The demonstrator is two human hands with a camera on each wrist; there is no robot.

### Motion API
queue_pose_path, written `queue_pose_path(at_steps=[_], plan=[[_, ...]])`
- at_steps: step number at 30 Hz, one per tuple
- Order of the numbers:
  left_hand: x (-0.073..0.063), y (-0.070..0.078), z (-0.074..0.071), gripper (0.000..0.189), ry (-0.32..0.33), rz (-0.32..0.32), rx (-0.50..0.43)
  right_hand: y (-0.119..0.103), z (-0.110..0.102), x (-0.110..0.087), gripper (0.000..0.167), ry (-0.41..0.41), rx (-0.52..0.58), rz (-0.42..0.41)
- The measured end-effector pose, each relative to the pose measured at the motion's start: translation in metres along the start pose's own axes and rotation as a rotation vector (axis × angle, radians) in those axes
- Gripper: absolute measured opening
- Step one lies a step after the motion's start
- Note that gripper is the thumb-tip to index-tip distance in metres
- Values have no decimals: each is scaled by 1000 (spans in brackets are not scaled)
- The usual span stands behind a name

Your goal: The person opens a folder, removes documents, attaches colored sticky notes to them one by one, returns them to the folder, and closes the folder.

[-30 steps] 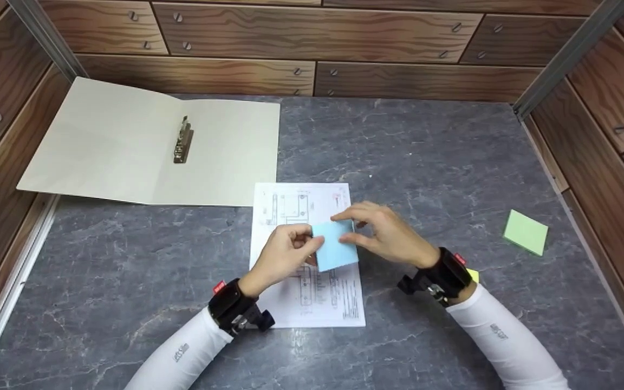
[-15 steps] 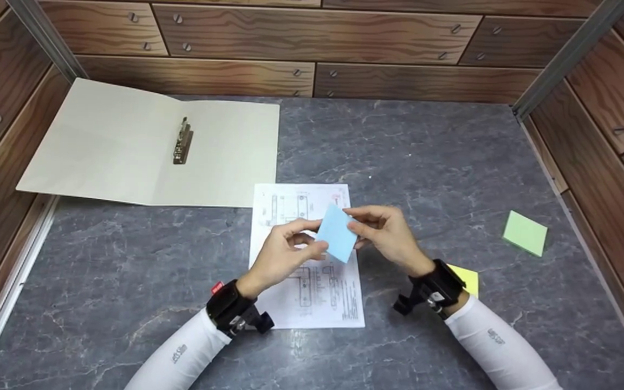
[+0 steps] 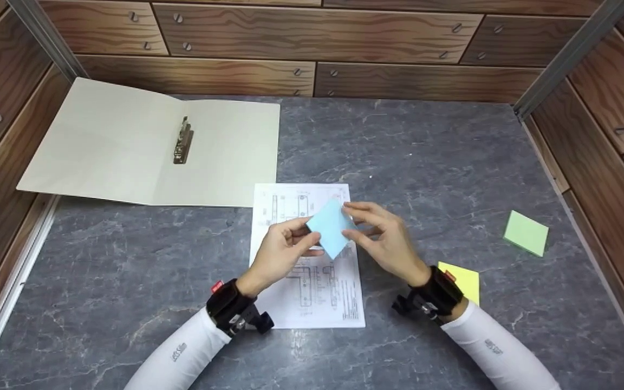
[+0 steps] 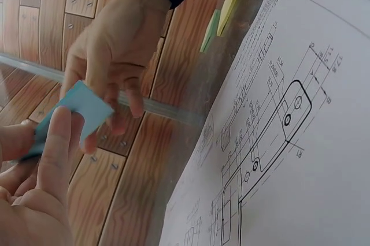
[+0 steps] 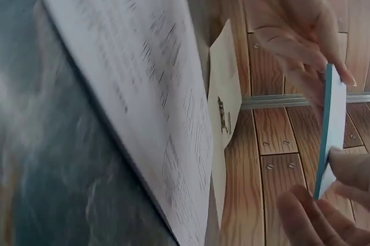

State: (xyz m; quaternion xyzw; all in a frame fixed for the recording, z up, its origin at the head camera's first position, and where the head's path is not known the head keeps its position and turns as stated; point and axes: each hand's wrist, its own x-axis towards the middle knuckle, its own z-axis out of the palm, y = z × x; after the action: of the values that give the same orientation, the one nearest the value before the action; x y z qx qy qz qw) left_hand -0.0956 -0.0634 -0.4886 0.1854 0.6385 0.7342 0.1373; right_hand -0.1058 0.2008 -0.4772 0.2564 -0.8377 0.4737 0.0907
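A light blue sticky-note pad point(image 3: 331, 230) is held above the printed sheets point(image 3: 312, 314), turned so that a corner points down in the head view. My left hand point(image 3: 282, 246) pinches its left corner between thumb and fingers. At the right corner my right hand point(image 3: 385, 238) grips it too, thumb on the face and fingers behind. In the right wrist view the pad point(image 5: 332, 130) shows edge-on, with the fingers of both hands about it. Line drawings cover the top sheet point(image 4: 324, 182) in the left wrist view.
An open cream folder point(image 3: 225, 151) with a metal clip point(image 3: 183, 143) lies at the back left, touching the sheets' top edge. A yellow pad point(image 3: 466, 284) lies beside my right wrist, and a green pad point(image 3: 527, 234) farther right. Wood-patterned walls point(image 3: 317, 32) enclose the table.
The blue pad has turned from roughly upright to a diamond position. My right hand has moved from its top and side onto the right corner, and more of the yellow pad shows.
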Motion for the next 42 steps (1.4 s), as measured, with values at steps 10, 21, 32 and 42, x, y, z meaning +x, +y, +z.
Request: queue_pose_path(at_steps=[10,21,32,42], plan=[[1,10,2,47,9,-69,-3,1,-9,3,48,-19,-415,-547],[1,10,1,45,-27,-62,-5,-1,-12,3,45,-108,-279,-443],[3,5,-2,43,-33,-61,5,2,-3,0,36,-42,-322,-480],[2,6,-1,55,-26,-65,19,-2,-1,-1,37,19,-311,-467]])
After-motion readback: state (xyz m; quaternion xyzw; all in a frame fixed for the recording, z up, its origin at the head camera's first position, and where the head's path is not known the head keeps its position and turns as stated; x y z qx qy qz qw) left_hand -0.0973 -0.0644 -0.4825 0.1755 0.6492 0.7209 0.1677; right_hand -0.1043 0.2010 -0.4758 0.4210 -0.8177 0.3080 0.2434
